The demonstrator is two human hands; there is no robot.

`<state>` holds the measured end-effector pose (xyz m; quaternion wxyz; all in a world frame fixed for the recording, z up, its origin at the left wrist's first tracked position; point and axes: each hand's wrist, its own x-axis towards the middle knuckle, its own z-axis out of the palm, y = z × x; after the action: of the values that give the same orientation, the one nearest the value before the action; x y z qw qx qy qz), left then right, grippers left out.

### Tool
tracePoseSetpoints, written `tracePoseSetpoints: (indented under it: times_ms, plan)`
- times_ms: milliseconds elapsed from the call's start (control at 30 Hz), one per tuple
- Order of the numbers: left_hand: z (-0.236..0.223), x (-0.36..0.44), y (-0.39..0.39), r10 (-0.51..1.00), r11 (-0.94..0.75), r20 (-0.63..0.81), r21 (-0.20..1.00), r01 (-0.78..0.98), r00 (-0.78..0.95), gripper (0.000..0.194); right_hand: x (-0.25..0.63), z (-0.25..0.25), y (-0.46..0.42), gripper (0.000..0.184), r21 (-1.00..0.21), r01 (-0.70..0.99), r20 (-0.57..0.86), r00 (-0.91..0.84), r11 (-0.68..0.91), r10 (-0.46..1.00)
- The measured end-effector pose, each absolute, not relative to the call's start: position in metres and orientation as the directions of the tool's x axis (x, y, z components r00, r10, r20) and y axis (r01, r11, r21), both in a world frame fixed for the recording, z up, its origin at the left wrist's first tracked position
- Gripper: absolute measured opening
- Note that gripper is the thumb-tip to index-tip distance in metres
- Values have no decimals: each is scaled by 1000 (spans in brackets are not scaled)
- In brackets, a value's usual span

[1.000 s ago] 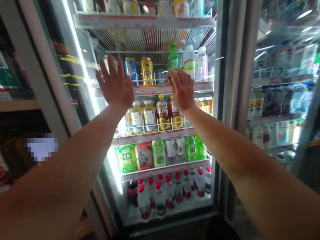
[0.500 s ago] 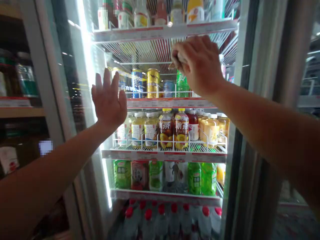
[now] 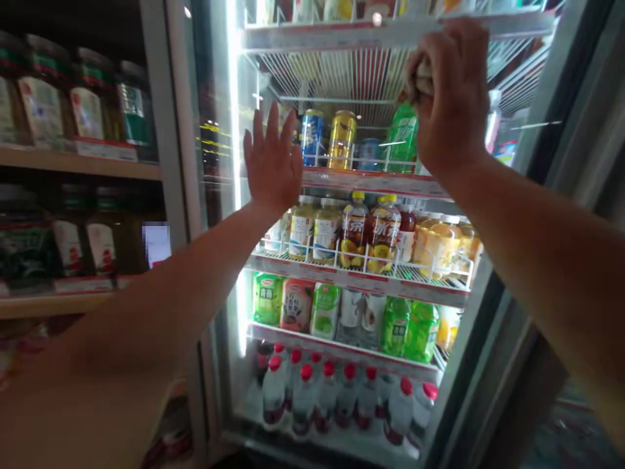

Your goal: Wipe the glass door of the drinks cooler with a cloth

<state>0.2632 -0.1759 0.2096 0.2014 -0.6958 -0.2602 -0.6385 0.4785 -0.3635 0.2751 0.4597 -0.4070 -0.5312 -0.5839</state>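
The right hand (image 3: 452, 98) has its grip closed on a cloth (image 3: 418, 77), pressed just under the front edge of the top shelf (image 3: 342, 34), with open room below it. The left hand (image 3: 273, 163) is flat and spread on the glass door (image 3: 215, 163), holding nothing. The cloth is mostly hidden, and two cans (image 3: 327, 138) stand between the hands.

A crumpled pale cloth (image 3: 424, 77) sits bunched against the underside of the fridge's top shelf (image 3: 342, 34).
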Motion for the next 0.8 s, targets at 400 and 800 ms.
tracePoseSetpoints:
  times_ms: [400, 800]
  plan:
    - [201, 260, -198, 102, -846, 993, 54, 530, 63, 65, 515, 285, -349, 56, -273, 911, 931, 170, -308, -323]
    - [201, 262, -195, 87, -913, 993, 50, 405, 75, 67, 527, 282, -352, 53, -205, 937, 929, 94, -284, -358]
